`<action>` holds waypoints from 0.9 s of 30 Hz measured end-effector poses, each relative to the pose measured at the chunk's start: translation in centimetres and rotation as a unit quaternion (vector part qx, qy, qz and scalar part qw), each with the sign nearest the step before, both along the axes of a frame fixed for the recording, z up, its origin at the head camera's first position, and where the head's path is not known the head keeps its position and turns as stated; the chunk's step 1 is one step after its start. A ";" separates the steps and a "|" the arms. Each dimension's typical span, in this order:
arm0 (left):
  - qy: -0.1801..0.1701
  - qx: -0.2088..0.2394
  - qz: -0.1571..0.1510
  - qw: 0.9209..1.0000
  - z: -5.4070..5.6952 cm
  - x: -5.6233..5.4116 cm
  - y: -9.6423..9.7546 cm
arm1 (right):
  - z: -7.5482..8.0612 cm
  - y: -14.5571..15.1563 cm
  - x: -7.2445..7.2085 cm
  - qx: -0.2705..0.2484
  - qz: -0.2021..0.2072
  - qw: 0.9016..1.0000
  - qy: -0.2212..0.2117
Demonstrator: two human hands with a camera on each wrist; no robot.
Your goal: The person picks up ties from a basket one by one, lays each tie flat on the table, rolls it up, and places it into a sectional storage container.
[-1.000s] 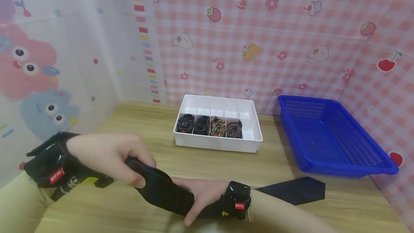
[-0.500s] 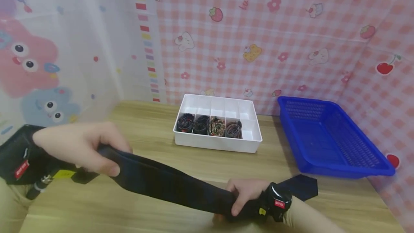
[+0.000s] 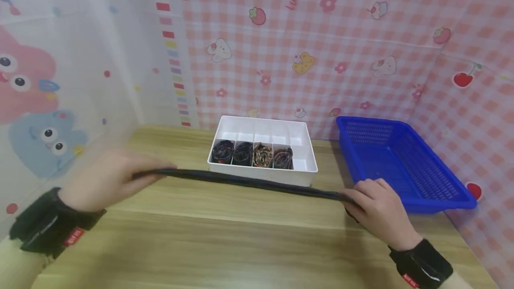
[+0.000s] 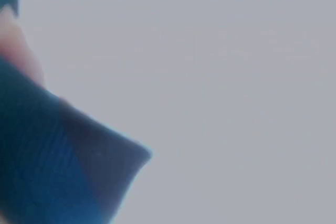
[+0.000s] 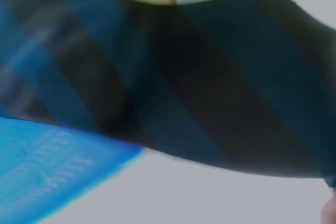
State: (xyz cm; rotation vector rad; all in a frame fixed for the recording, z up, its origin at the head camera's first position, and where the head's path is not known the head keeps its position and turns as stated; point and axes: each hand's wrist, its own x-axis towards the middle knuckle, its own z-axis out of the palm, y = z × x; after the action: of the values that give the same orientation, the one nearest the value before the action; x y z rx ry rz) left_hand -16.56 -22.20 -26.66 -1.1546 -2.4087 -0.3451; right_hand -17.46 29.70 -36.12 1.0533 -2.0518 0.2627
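Note:
A dark necktie, folded lengthwise into layers, is stretched level above the table and seen edge-on in the head view. My left hand pinches one end between thumb and fingers, somewhat blurred. At the other end my right hand grips it, fingers over the top. Diagonal blue and black stripes show on the necktie in the right wrist view. In the left wrist view a pointed tip of the necktie hangs beside a fingertip.
Behind the necktie stands a white divided box, with several rolled neckties in its front compartments. A blue plastic basket sits at the right, close behind my right hand. Patterned cloth lines the back and sides.
My hands have drawn apart and risen, pulling the necktie straight between them. My right hand has moved right toward the basket. The tail that lay on the table is no longer seen there.

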 end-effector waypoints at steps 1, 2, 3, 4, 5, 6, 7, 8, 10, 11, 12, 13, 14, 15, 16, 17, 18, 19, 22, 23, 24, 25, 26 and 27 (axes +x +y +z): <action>0.044 -0.002 0.009 0.999 -1.6 0.1 -0.2 | -0.8 0.1 0.6 0.001 -0.006 1.000 0.027; 0.072 -0.008 0.014 0.997 -3.2 0.1 -0.4 | -1.8 0.1 1.3 0.009 -0.013 0.999 0.039; 0.082 -0.013 0.021 0.996 -4.9 0.1 -0.8 | -2.9 0.1 2.0 0.027 -0.019 0.999 0.037; 0.083 -0.022 0.028 0.996 -6.6 0.0 -1.3 | -4.1 0.1 2.6 0.048 -0.023 0.998 0.023; 0.075 -0.034 0.035 0.996 -8.2 0.0 -1.8 | -5.2 0.1 3.2 0.071 -0.031 0.997 -0.004; 0.062 -0.048 0.045 0.996 -9.6 -0.1 -2.4 | -6.1 0.1 3.7 0.090 -0.041 0.995 -0.034; 0.046 -0.059 0.051 0.996 -11.0 -0.2 -2.8 | -6.8 0.1 4.1 0.104 -0.054 0.991 -0.067; 0.033 -0.070 0.063 0.995 -12.2 -0.3 -3.3 | -7.2 0.2 4.4 0.114 -0.072 0.986 -0.098; 0.007 -0.085 0.087 0.993 -14.0 -0.3 -4.0 | -7.4 0.6 4.8 0.112 -0.109 0.970 -0.188; -0.002 -0.089 0.099 0.991 -14.7 -0.2 -4.2 | -7.3 0.9 4.9 0.107 -0.125 0.955 -0.245; -0.006 -0.091 0.110 0.990 -15.3 0.0 -4.4 | -7.1 1.3 4.9 0.098 -0.134 0.936 -0.309; -0.013 -0.094 0.119 0.988 -15.7 0.1 -4.7 | -6.9 1.7 5.0 0.090 -0.141 0.911 -0.376; -0.026 -0.097 0.124 0.987 -16.1 0.3 -4.9 | -6.7 2.1 5.0 0.081 -0.142 0.884 -0.438; -0.042 -0.095 0.126 0.987 -16.3 0.5 -5.2 | -6.6 2.6 5.0 0.070 -0.137 0.856 -0.494; -0.060 -0.091 0.124 0.986 -16.4 0.6 -5.5 | -6.5 3.1 5.0 0.057 -0.128 0.828 -0.543; -0.078 -0.085 0.120 0.986 -16.5 0.7 -5.8 | -6.5 3.5 4.9 0.047 -0.123 0.807 -0.576; -0.098 -0.079 0.118 0.985 -16.5 0.8 -6.1 | -6.5 3.8 4.8 0.034 -0.121 0.794 -0.595; -0.116 -0.071 0.117 0.984 -16.4 0.8 -6.5 | -6.5 4.1 4.8 0.022 -0.126 0.789 -0.601; -0.136 -0.046 0.110 0.983 -16.3 0.8 -7.4 | -6.3 4.2 4.4 -0.021 -0.172 0.792 -0.585; -0.135 -0.044 0.112 0.984 -16.2 0.8 -7.6 | -6.3 4.0 4.3 -0.029 -0.197 0.794 -0.575; -0.137 -0.043 0.115 0.983 -16.1 0.8 -7.7 | -6.2 3.8 4.1 -0.036 -0.220 0.793 -0.567; -0.137 -0.042 0.119 0.983 -16.1 0.8 -7.8 | -6.2 3.6 4.0 -0.035 -0.241 0.793 -0.558; -0.136 -0.045 0.126 0.982 -16.1 0.8 -7.8 | -6.2 3.5 3.9 -0.030 -0.259 0.793 -0.550; -0.141 -0.049 0.133 0.980 -16.1 0.8 -7.8 | -6.2 3.3 3.7 -0.023 -0.273 0.792 -0.545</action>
State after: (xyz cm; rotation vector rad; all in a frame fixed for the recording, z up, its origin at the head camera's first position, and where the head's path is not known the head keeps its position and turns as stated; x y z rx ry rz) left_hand -15.73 -29.96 -42.76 -0.8513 -2.8160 -0.3257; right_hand -13.72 33.05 -42.28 0.1419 -3.2341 0.7269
